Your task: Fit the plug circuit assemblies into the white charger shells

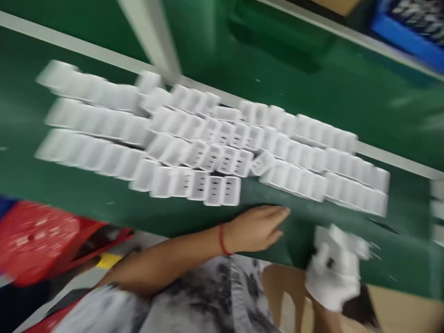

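A red reel (34,240) lies left of a blue crate (409,32) across the green belt (312,92).

No text, label, brand, number or sign is showing legibly anywhere in the head view, since motion blur is smearing the whole scene. The white plastic housings (215,152) on the green belt (312,83) are showing only dark slots, not characters. The red object (38,240) at the lower left is carrying pale marks that are blurring past reading. The blue crate (409,32) at the upper right is showing nothing readable either.
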The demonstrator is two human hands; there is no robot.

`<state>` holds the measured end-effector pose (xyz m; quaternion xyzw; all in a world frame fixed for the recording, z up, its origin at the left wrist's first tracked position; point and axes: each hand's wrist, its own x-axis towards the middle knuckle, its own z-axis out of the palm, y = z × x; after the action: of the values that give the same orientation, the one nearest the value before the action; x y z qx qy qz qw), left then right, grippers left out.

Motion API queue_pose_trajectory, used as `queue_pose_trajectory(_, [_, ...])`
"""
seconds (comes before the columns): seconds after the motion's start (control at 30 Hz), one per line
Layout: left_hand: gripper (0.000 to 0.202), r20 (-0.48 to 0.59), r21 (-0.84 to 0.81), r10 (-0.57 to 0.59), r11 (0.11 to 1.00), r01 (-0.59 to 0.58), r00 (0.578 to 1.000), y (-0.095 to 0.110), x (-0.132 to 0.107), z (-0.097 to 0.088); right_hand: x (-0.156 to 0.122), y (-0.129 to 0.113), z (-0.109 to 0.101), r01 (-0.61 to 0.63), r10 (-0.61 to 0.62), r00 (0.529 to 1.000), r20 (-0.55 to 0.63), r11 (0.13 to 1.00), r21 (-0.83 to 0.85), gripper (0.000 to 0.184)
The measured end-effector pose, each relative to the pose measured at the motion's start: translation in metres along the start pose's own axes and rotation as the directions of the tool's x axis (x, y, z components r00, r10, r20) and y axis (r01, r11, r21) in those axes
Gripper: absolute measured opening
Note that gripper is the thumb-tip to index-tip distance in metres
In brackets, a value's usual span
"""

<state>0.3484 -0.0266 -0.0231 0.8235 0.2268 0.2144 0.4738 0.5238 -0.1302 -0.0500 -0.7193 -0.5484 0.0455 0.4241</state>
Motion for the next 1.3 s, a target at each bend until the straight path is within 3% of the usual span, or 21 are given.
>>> queue_pose_trajectory(0.03, [0.049, 0.008, -0.003, -0.007, 1.0, 0.007, 1.0, -0.003, -0.002, 0.002, -0.003, 0.009, -0.021, 0.051, -0.066, 0.995, -0.072, 0.982, -0.182, 0.023])
queue_pose_trajectory(0.1, [0.048, 0.01, 0.005, -0.041, 0.999, 0.041, 0.999, -0.006, -0.005, 0.005, -0.008, 0.02, -0.046, 0.137, -0.223, 0.967, -0.122, 0.862, -0.488, 0.019])
queue_pose_trajectory(0.17, [0.05, 0.053, 0.016, -0.069, 0.998, 0.069, 0.996, -0.005, -0.007, 0.007, -0.011, 0.022, -0.053, 0.163, -0.284, 0.953, -0.107, 0.777, -0.609, 0.023])
queue_pose_trajectory(0.2, [0.051, 0.066, 0.024, -0.084, 0.996, 0.082, 0.994, -0.003, -0.007, 0.007, -0.012, 0.021, -0.05, 0.157, -0.273, 0.956, -0.108, 0.785, -0.6, 0.025])
queue_pose_trajectory(0.3, [0.056, 0.057, 0.047, -0.111, 0.993, 0.108, 0.992, 0.002, -0.004, 0.007, -0.011, 0.007, -0.032, 0.179, -0.244, 0.967, -0.066, 0.846, -0.502, 0.032])
queue_pose_trajectory(0.4, [0.067, 0.027, 0.063, -0.084, 0.995, 0.082, 0.996, 0.005, 0.001, 0.009, -0.009, -0.007, -0.017, 0.193, -0.158, 0.977, 0.146, 0.943, -0.27, 0.043])
queue_pose_trajectory(0.47, [0.074, 0.038, 0.082, -0.06, 0.995, 0.057, 0.997, 0.007, 0.005, 0.01, -0.009, -0.01, -0.017, 0.164, -0.13, 0.957, 0.26, 0.98, -0.113, 0.049])
queue_pose_trajectory(0.53, [0.081, 0.078, 0.099, -0.051, 0.994, 0.043, 0.996, 0.007, 0.007, 0.01, -0.01, -0.009, -0.027, 0.115, -0.125, 0.945, 0.302, 0.992, 0.052, 0.051])
queue_pose_trajectory(0.63, [0.075, 0.118, 0.094, -0.049, 0.995, 0.038, 0.992, 0.006, 0.009, 0.01, -0.009, -0.008, -0.048, -0.04, -0.052, 0.962, 0.267, 0.945, 0.325, 0.04])
queue_pose_trajectory(0.7, [0.061, 0.106, 0.081, -0.039, 0.996, 0.031, 0.994, 0.005, 0.01, 0.01, -0.006, -0.011, -0.055, -0.197, 0.114, 0.974, 0.195, 0.853, 0.483, 0.031])
queue_pose_trajectory(0.77, [0.049, 0.096, 0.075, -0.026, 0.997, 0.019, 0.995, 0.003, 0.011, 0.01, 0.0, -0.015, -0.052, -0.365, 0.301, 0.931, 0.209, 0.713, 0.599, 0.031])
queue_pose_trajectory(0.87, [0.038, 0.085, 0.064, -0.008, 0.998, 0.003, 0.996, 0.002, 0.012, 0.009, 0.01, -0.02, -0.038, -0.552, 0.414, 0.832, 0.369, 0.55, 0.627, 0.046])
queue_pose_trajectory(0.93, [0.036, 0.068, 0.07, 0.007, 0.997, -0.012, 0.998, 0.002, 0.012, 0.008, 0.014, -0.022, -0.03, -0.599, 0.423, 0.801, 0.424, 0.542, 0.589, 0.044])
queue_pose_trajectory(1.3, [0.025, 0.023, 0.083, 0.064, 0.994, -0.066, 0.998, 0.004, 0.017, 0.007, 0.015, -0.022, -0.035, -0.612, 0.341, 0.784, 0.519, 0.566, 0.552, 0.04])
